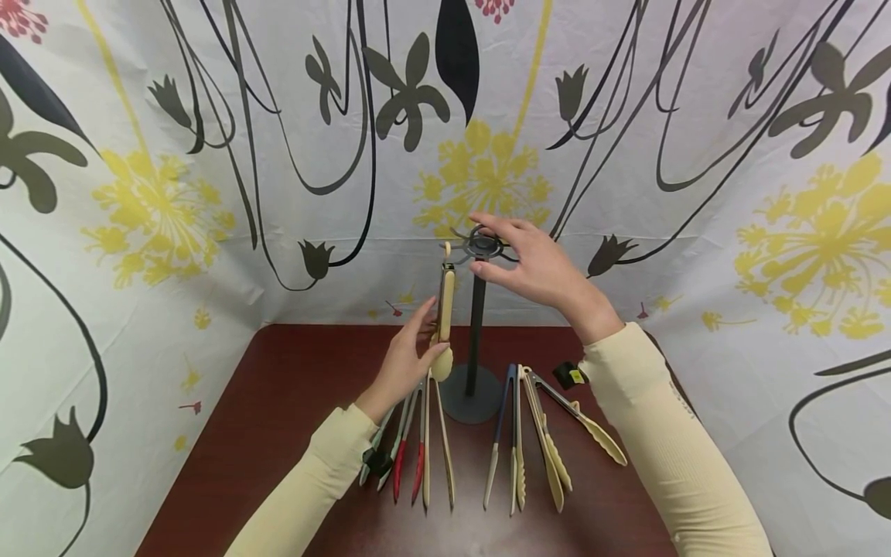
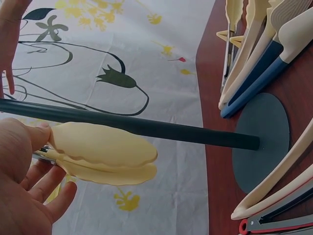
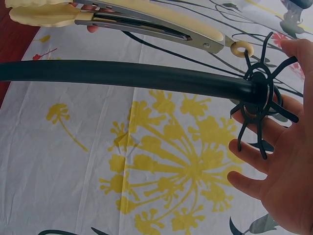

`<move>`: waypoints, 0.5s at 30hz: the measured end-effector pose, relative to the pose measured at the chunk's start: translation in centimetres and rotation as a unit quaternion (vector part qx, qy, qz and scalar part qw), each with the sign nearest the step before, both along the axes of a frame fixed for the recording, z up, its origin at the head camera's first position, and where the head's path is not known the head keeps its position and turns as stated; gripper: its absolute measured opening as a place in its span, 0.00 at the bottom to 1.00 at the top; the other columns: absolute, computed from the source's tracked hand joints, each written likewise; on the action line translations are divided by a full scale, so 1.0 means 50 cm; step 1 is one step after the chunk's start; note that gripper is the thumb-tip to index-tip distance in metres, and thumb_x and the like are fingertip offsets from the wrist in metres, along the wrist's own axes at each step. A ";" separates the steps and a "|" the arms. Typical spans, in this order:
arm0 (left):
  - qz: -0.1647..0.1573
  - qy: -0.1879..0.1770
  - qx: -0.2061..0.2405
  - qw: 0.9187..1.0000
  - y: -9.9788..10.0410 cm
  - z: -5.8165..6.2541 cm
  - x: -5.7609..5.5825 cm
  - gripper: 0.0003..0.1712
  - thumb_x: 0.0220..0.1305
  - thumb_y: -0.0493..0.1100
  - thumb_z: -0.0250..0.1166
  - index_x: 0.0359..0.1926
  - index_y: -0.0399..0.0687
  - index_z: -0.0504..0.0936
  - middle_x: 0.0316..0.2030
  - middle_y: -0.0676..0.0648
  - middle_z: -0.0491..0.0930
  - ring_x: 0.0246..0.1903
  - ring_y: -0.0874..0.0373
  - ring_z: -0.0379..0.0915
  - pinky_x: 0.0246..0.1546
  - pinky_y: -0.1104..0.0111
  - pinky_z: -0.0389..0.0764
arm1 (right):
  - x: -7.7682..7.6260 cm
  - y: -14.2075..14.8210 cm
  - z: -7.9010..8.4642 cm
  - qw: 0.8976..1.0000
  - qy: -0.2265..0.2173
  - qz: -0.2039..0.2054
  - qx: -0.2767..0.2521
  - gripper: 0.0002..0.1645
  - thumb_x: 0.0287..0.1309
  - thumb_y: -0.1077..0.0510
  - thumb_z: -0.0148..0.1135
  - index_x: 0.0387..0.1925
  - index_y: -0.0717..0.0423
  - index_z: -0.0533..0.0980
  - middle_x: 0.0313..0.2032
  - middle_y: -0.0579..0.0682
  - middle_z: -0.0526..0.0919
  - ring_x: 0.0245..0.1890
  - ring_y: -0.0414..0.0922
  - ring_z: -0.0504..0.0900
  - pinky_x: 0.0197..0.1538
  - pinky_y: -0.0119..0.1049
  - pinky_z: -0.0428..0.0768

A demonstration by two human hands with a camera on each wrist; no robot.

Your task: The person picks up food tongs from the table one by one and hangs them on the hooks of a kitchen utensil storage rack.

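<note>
In the head view my left hand grips a pair of cream tongs held upright, ring end up, just left of a dark stand. Its closed scalloped heads point toward the table in the left wrist view. The tongs' hanging ring is right at one of the curved hooks in the right wrist view. My right hand holds the hook wheel at the stand's top, thumb on the near side and fingers round the far side.
Several tongs lie on the dark red table: red-tipped tongs and cream ones left of the round base, blue-handled tongs and cream ones to its right. A floral cloth hangs behind.
</note>
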State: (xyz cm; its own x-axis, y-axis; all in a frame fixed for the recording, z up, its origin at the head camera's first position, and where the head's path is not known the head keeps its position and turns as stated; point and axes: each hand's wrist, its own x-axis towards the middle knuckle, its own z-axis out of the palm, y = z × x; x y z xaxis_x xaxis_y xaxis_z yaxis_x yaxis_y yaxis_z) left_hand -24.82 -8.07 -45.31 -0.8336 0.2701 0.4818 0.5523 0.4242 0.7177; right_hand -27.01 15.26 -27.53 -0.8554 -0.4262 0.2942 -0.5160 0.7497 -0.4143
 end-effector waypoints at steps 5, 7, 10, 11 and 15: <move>0.001 0.000 0.001 1.000 0.000 0.000 -0.001 0.45 0.65 0.40 0.66 0.78 0.59 0.53 0.61 0.42 0.77 0.57 0.49 0.77 0.57 0.61 0.79 | 0.000 -0.001 0.000 1.000 0.001 0.000 0.000 0.42 0.59 0.28 0.57 0.73 0.18 0.54 0.72 0.50 0.66 0.74 0.56 0.61 0.66 0.66 0.65; 0.002 0.002 0.000 1.000 0.000 0.000 -0.001 0.45 0.66 0.41 0.66 0.78 0.59 0.53 0.61 0.42 0.77 0.57 0.49 0.77 0.58 0.61 0.79 | 0.000 -0.001 0.000 1.000 0.002 0.001 -0.001 0.42 0.59 0.28 0.58 0.73 0.18 0.54 0.72 0.49 0.66 0.74 0.56 0.61 0.66 0.66 0.65; 0.002 0.006 -0.002 1.000 0.000 0.000 -0.002 0.45 0.66 0.41 0.66 0.77 0.58 0.53 0.61 0.42 0.77 0.57 0.49 0.77 0.57 0.60 0.80 | 0.000 -0.001 0.000 1.000 0.002 0.002 -0.003 0.42 0.59 0.28 0.58 0.73 0.19 0.55 0.72 0.49 0.67 0.74 0.56 0.61 0.66 0.66 0.65; 0.003 0.007 -0.003 1.000 0.000 0.000 -0.002 0.45 0.66 0.41 0.66 0.77 0.58 0.53 0.61 0.42 0.77 0.57 0.49 0.77 0.57 0.60 0.80 | 0.000 -0.001 0.000 1.000 0.002 0.002 -0.003 0.42 0.59 0.28 0.58 0.73 0.19 0.55 0.72 0.49 0.67 0.74 0.56 0.61 0.66 0.66 0.65; 0.001 0.006 -0.006 1.000 0.001 0.001 -0.003 0.44 0.66 0.41 0.65 0.77 0.59 0.53 0.61 0.42 0.76 0.57 0.48 0.77 0.56 0.60 0.80 | 0.001 -0.001 0.000 1.000 0.000 0.001 -0.003 0.42 0.59 0.28 0.57 0.73 0.20 0.55 0.72 0.49 0.66 0.74 0.56 0.61 0.66 0.66 0.65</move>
State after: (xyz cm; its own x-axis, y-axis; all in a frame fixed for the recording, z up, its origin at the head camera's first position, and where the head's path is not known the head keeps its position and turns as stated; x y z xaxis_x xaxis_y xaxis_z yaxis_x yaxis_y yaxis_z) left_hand -24.96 -8.03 -45.29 -0.8276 0.2752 0.4892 0.5610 0.4335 0.7052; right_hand -26.97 15.22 -27.55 -0.8543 -0.4262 0.2975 -0.5179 0.7460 -0.4185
